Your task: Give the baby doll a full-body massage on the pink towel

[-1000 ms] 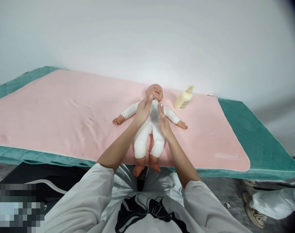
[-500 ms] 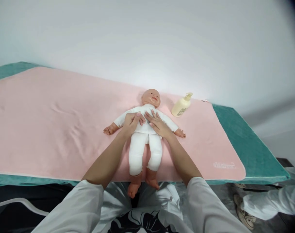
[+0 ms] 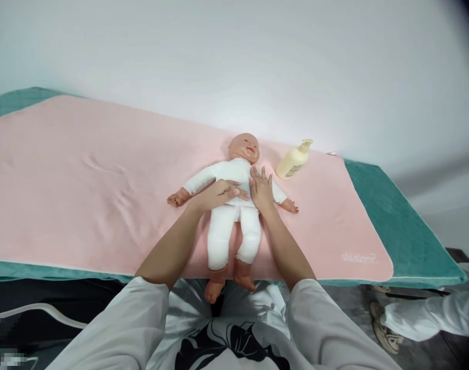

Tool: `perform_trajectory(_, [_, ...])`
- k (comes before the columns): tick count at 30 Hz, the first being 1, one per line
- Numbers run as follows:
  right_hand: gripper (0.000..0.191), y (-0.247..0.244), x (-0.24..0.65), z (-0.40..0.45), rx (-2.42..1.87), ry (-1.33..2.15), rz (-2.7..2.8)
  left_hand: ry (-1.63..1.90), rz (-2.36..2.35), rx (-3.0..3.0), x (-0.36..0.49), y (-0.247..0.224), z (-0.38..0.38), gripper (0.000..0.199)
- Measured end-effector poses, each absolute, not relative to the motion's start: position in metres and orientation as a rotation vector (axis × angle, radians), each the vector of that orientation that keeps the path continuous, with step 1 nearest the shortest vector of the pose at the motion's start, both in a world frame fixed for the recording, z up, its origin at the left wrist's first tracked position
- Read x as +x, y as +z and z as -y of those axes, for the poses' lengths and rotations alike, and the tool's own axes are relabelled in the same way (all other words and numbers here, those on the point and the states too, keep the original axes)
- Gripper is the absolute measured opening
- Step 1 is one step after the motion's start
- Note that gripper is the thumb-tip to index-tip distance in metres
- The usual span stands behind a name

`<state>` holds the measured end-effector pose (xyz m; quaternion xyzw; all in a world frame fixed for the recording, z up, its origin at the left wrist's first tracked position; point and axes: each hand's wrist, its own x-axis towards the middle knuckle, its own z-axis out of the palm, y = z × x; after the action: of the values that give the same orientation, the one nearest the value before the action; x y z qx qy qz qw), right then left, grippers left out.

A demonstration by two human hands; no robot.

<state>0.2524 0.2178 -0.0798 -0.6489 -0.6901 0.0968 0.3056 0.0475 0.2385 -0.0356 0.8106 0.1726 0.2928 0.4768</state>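
Note:
A baby doll [image 3: 234, 168] with a white cloth body lies on its back on a pink mat [image 3: 84, 205], head toward the wall and feet past the near edge. My left hand [image 3: 223, 193] rests across the doll's belly, fingers stretched to the right. My right hand [image 3: 262, 190] lies on the side of its chest, near the arm on the right, with its fingers spread and pointing to the wall. Neither hand grips anything. Just beyond the doll's arm on the right stands a pale yellow pump bottle [image 3: 292, 163].
The mat covers a green padded table [image 3: 396, 221] set against a white wall [image 3: 219, 61]. At the lower right another person's leg and shoe [image 3: 386, 329] show beside the table. A pale curved tube [image 3: 41, 308] is at the lower left.
My right hand has slid rightward from the middle of the doll's chest to its side. My left hand has straightened its fingers and turned across the belly. The view has shifted slightly.

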Motion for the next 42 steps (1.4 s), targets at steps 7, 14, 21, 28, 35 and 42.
perform_trajectory(7, [0.062,-0.08,0.254,-0.216,-1.698,0.301,1.815,0.613,-0.445,2.111,0.048,-0.038,-0.244,0.057])
perform_trajectory(14, [0.073,-0.079,0.26,-0.211,-1.534,0.391,1.663,0.616,-0.552,2.279,0.05,-0.045,-0.255,0.053])
perform_trajectory(21, [0.071,-0.074,0.257,-0.2,-1.142,0.491,1.568,0.599,-0.849,2.397,0.054,-0.048,-0.26,0.053])
perform_trajectory(28, [0.069,-0.068,0.252,-0.183,-0.893,0.769,1.709,0.653,-1.235,2.423,0.055,-0.052,-0.258,0.051])
perform_trajectory(35, [0.049,-0.063,0.249,-0.181,-0.772,0.903,1.911,0.705,-1.524,2.396,0.053,-0.055,-0.259,0.051])
perform_trajectory(42, [0.043,-0.061,0.25,-0.187,-0.868,0.845,2.076,0.719,-1.506,2.4,0.054,-0.058,-0.261,0.051])
